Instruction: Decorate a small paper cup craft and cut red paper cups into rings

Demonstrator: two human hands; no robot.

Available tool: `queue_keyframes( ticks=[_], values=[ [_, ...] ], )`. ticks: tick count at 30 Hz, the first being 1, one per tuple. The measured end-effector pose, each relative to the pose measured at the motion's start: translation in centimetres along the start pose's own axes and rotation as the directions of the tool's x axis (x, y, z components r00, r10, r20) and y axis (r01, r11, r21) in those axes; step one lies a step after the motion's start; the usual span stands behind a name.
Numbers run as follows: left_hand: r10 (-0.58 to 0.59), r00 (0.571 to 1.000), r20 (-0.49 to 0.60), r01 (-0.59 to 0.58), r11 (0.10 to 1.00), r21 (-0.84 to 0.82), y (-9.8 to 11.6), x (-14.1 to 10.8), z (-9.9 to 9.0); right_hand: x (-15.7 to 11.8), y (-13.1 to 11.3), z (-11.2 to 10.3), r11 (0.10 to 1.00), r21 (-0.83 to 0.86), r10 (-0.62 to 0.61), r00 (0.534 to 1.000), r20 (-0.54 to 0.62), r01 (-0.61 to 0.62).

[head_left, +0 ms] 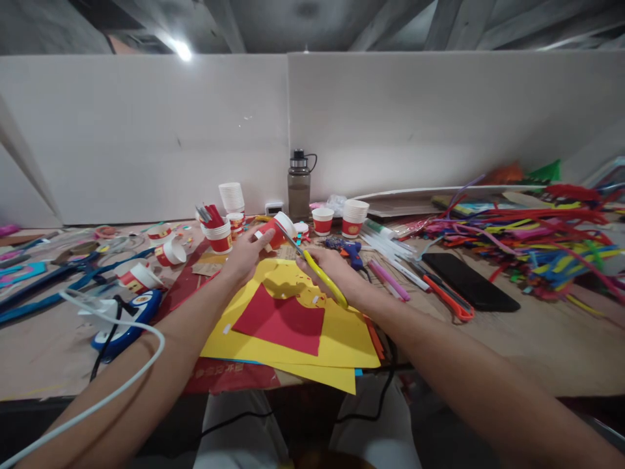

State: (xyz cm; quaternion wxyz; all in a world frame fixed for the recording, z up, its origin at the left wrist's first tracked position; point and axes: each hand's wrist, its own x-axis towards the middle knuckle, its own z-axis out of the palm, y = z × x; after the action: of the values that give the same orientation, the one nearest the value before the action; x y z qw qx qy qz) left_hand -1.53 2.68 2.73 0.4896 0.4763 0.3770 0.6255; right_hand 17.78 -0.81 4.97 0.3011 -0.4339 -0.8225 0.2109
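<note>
My left hand (249,251) is closed around a red and white paper cup (277,233), which is tipped on its side above the table. In my right hand (328,268) is a pair of scissors with yellow handles (326,280). The scissors' blades point up and left and meet the cup's rim; whether they bite into it I cannot tell. Below both hands lies a piece of red paper (283,322) with a cut-out upper edge. It rests on sheets of yellow paper (344,342) dotted with small red scraps.
Behind my hands stand a water bottle (299,185), stacked paper cups (355,218) and a cup of pencils (216,234). To the right are a glue gun (354,253), a utility knife (449,296), a black phone (469,281) and colourful pipe cleaners (527,241). A white cable (159,355) crosses my left forearm.
</note>
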Motion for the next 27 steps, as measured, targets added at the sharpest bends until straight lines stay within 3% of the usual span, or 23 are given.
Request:
queue_keyframes(
  ticks=[3,5,12,22,27],
  values=[
    [-0.136,0.991,0.001,0.135,0.981,-0.138,-0.1,0.1,-0.1,0.1,0.3,0.2,1.000,-0.006,-0.022,1.000,0.002,0.022],
    [-0.162,0.987,-0.014,0.158,0.975,-0.155,-0.1,0.2,-0.1,0.2,0.7,0.3,0.999,-0.001,-0.049,0.999,0.018,0.049],
    [-0.031,0.999,-0.010,0.030,0.996,-0.084,-0.1,0.1,0.4,0.4,1.0,-0.3,0.995,0.013,-0.095,0.994,0.048,0.095],
    [-0.017,1.000,-0.019,0.017,1.000,-0.005,-0.1,0.1,0.7,0.4,0.8,0.0,0.999,0.041,-0.001,0.999,0.033,0.000],
    [-0.044,0.999,-0.029,0.041,0.995,-0.087,0.0,0.0,0.9,0.2,0.4,-0.1,0.999,0.039,0.000,0.999,0.032,-0.001]
  ],
)
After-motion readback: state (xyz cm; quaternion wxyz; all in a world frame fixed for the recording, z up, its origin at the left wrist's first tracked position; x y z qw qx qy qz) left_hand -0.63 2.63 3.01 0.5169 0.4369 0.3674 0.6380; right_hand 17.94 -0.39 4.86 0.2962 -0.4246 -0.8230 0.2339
